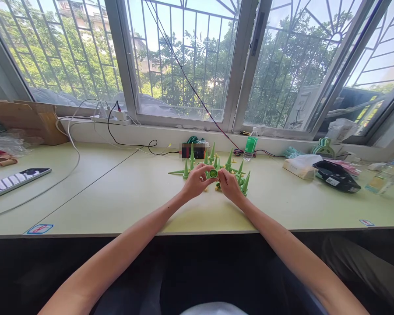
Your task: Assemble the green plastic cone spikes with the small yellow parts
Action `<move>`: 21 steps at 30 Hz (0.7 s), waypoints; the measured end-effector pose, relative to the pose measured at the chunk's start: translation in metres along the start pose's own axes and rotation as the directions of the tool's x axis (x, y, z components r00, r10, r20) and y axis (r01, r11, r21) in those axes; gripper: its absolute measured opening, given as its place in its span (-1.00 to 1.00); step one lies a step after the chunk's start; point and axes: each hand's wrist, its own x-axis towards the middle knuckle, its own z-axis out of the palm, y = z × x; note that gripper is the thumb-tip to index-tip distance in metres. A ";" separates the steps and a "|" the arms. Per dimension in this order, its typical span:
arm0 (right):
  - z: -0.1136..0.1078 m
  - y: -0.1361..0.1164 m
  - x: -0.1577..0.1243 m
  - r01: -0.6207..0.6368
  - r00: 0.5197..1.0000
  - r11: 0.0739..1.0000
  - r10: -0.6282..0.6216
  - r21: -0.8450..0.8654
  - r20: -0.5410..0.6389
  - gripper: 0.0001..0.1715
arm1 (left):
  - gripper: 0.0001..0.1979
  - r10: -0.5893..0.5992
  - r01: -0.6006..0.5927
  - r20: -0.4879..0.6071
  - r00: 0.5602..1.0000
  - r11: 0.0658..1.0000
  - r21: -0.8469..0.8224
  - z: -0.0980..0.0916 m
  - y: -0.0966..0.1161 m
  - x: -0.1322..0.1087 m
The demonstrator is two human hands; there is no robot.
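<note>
The left hand [197,177] holds a round green piece [213,173] between its fingers; the right hand [229,183] meets its edge, finger grip unclear; green cones [212,154] stand behind.

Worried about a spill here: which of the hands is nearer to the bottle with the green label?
Right. The right hand is in front of the bottle and somewhat left of it; the left hand is farther off to the left.
</note>
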 end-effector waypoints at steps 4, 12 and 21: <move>0.000 0.000 -0.001 -0.005 1.000 1.000 0.005 0.008 0.008 -0.55 | -0.70 0.022 -0.022 -0.039 0.999 1.000 -0.005 0.000 0.000 0.000; 0.000 0.000 0.001 -0.016 1.000 1.000 0.016 0.008 0.004 -0.48 | -0.65 0.075 -0.074 -0.067 0.995 0.997 0.015 -0.001 -0.002 -0.001; 0.001 -0.001 0.001 -0.033 0.999 0.998 0.032 0.061 0.012 -0.49 | -0.69 0.149 -0.147 -0.032 0.988 0.987 0.058 -0.004 -0.006 -0.001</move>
